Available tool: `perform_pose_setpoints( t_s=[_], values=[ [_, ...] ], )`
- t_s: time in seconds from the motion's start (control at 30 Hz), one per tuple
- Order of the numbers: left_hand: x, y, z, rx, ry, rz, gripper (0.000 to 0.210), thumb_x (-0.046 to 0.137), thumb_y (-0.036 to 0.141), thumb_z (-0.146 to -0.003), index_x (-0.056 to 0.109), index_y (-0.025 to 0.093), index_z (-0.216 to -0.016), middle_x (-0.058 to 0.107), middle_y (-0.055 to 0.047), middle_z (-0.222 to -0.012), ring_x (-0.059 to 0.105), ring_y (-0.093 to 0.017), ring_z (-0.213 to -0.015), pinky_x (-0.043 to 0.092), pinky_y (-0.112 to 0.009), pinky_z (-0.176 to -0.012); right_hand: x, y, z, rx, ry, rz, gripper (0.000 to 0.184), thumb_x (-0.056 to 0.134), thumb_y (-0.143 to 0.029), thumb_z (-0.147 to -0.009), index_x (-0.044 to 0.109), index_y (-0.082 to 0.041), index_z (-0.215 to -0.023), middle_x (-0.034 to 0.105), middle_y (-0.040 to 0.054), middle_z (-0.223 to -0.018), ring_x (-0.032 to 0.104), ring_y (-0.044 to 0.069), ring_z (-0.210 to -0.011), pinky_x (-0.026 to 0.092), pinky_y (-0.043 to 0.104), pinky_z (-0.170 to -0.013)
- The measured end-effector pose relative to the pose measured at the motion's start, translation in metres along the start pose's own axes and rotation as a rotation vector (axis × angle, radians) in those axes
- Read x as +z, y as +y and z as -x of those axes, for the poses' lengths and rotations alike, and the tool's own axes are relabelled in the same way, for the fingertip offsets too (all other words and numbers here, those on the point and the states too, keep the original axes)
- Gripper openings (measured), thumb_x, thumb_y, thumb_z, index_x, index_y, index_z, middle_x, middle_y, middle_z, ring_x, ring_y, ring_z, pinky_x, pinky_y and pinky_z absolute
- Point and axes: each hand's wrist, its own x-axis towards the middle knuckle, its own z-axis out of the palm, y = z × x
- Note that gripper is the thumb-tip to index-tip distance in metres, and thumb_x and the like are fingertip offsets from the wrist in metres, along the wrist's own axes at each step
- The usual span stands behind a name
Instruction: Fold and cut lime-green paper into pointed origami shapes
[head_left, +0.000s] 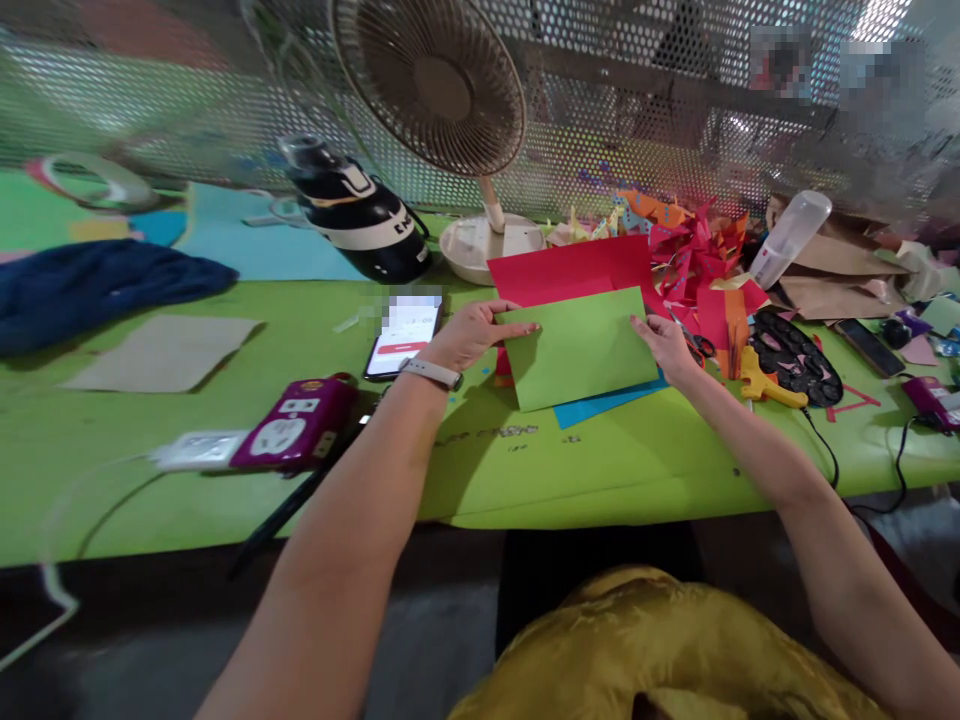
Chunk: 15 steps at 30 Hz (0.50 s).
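Note:
A sheet of light green paper (pixel 581 350) is held up between my two hands, tilted above the table. My left hand (pixel 480 335) pinches its left edge, and my right hand (pixel 666 346) grips its right edge. Behind it a red sheet (pixel 574 270) shows along the top. A blue sheet (pixel 607 405) sticks out below the green one; most of it is hidden. Close to my right hand lie scissors (pixel 701 347), partly covered. A phone (pixel 405 335) with a lit screen lies just left of my left hand.
A fan (pixel 491 240) and a black bottle (pixel 367 225) stand at the back. Purple power strip (pixel 296 425) with a white plug sits on the left. To the right are a paper-scrap pile (pixel 697 250), a yellow glue gun (pixel 772 382), a black tray (pixel 795 355) and a cord.

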Motion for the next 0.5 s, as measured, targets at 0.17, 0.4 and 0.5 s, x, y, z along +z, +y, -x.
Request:
perform_pose_setpoints(
  t_s=[0.17,0.4,0.5],
  values=[
    [0.0017,0.0019,0.0013,0.017,-0.026,0.072,0.048,0.092,0.032,-0.054,0.063,0.018,-0.090,0.075,-0.003,-0.084,0.071,-0.021,-0.095,0.055,-0.036,-0.090,-0.0006,0.0013,0.0017,0.017,0.040,-0.049,0.055,0.062,-0.074,-0.076,0.044,-0.023,-0.065,0.039,-0.0049,-0.056,0.042,0.012,-0.055,0.030,0.025,-0.048],
    [0.0043,0.0049,0.0038,0.056,-0.012,0.041,0.048,0.090,0.037,-0.056,0.063,0.018,-0.090,0.075,-0.003,-0.083,0.072,-0.021,-0.091,0.056,-0.035,-0.088,-0.0032,0.0048,0.0015,-0.024,0.089,-0.019,0.054,0.058,-0.076,-0.077,0.047,-0.024,-0.068,0.039,-0.0044,-0.056,0.044,0.014,-0.058,0.033,0.026,-0.050],
    [0.0041,0.0047,0.0032,0.065,-0.014,0.028,0.048,0.089,0.038,-0.057,0.063,0.018,-0.091,0.075,-0.003,-0.081,0.072,-0.020,-0.088,0.056,-0.036,-0.087,-0.0037,0.0068,0.0017,-0.033,0.089,-0.018,0.054,0.057,-0.076,-0.076,0.047,-0.024,-0.067,0.040,-0.0040,-0.057,0.043,0.014,-0.058,0.033,0.026,-0.051]
  ],
)
